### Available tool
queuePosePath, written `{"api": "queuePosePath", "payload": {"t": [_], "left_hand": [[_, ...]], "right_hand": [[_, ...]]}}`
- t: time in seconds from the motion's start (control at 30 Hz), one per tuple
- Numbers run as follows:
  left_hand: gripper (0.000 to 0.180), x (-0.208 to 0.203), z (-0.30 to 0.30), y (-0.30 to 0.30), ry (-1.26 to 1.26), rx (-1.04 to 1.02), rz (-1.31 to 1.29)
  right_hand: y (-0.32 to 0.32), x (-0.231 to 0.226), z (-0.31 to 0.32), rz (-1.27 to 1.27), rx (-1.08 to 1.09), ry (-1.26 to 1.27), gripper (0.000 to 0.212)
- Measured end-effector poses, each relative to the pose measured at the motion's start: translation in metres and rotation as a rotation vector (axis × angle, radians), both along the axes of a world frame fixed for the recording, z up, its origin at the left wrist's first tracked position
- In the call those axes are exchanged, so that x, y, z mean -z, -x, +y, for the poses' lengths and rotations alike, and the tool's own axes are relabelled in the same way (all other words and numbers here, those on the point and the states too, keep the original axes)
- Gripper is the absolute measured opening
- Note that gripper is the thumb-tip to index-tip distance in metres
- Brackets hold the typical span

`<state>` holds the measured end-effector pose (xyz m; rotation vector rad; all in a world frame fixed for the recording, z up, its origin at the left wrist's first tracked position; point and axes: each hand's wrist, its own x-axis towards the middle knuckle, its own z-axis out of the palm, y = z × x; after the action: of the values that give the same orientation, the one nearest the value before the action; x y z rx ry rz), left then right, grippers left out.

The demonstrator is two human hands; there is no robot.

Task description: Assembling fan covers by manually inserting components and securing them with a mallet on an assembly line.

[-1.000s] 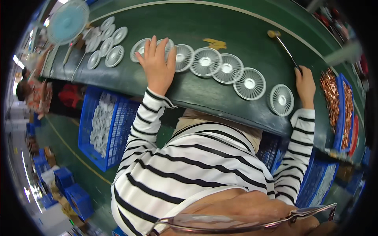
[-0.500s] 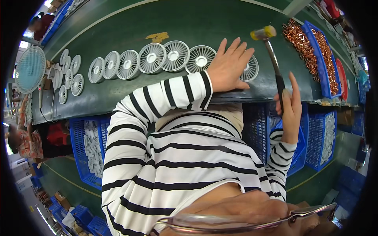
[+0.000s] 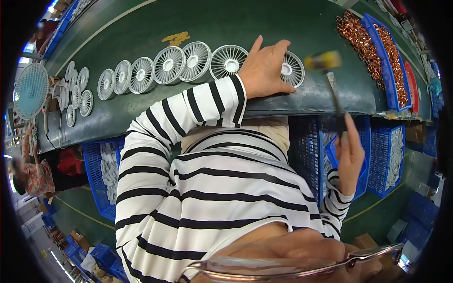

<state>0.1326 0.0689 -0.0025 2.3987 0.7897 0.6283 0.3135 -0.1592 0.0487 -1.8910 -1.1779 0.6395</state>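
A row of white spoked wheels (image 3: 142, 74) lies along the green worktable. My left hand (image 3: 265, 70) bends around the rightmost spoked wheel (image 3: 294, 70), thumb at its near rim and a finger at its far rim, covering its left part. To its left, under the wrist's edge, lies another spoked wheel (image 3: 230, 65). My right hand (image 3: 350, 158) is wrapped round the dark handle of a mallet (image 3: 334, 89), held up right of that wheel. The mallet's yellowish head is smeared by motion.
Copper-coloured rings are heaped (image 3: 361, 45) beside a blue tray (image 3: 381, 61) of more rings, at the table's right. A red tray (image 3: 411, 87) stands beyond. Smaller wheels (image 3: 86, 103) and a fan (image 3: 31, 91) are at the left. Blue crates (image 3: 387, 160) sit below the table edge.
My left hand has gone from lying flat with spread fingers to bending around the rightmost wheel. My right hand and the mallet have swung lower. The view has shifted slightly.
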Motion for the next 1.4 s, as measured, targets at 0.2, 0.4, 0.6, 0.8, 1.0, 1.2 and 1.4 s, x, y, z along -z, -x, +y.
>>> {"api": "queuePosePath", "payload": {"t": [0.2, 0.4, 0.6, 0.8, 1.0, 1.2, 1.4], "left_hand": [[0.106, 0.0, -0.001, -0.001, 0.033, -0.003, -0.007], [0.108, -0.01, -0.004, 0.026, -0.277, 0.024, -0.005], [0.108, -0.026, 0.021, 0.11, -0.355, 0.048, 0.157], [0.105, -0.014, 0.014, 0.091, -0.125, 0.05, 0.122], [0.109, -0.007, 0.008, 0.07, -0.096, 0.088, 0.034], [0.115, -0.002, 0.009, 0.074, -0.013, 0.055, -0.024], [0.119, 0.001, 0.005, 0.071, -0.065, 0.011, -0.097]], "right_hand": [[0.005, 0.029, 0.035, -0.366, -0.316, -0.103, 0.037], [0.001, 0.005, 0.025, -0.195, -0.225, 0.033, 0.04], [0.004, 0.02, 0.002, -0.092, -0.436, 0.083, 0.042], [0.008, 0.01, 0.02, -0.096, -0.183, 0.005, 0.041], [0.019, 0.015, 0.011, 0.067, -0.196, -0.395, 0.038], [0.023, 0.016, 0.03, -0.277, -0.396, 0.028, 0.04], [0.038, 0.027, 0.056, -0.49, -0.486, -0.197, 0.037]]}}
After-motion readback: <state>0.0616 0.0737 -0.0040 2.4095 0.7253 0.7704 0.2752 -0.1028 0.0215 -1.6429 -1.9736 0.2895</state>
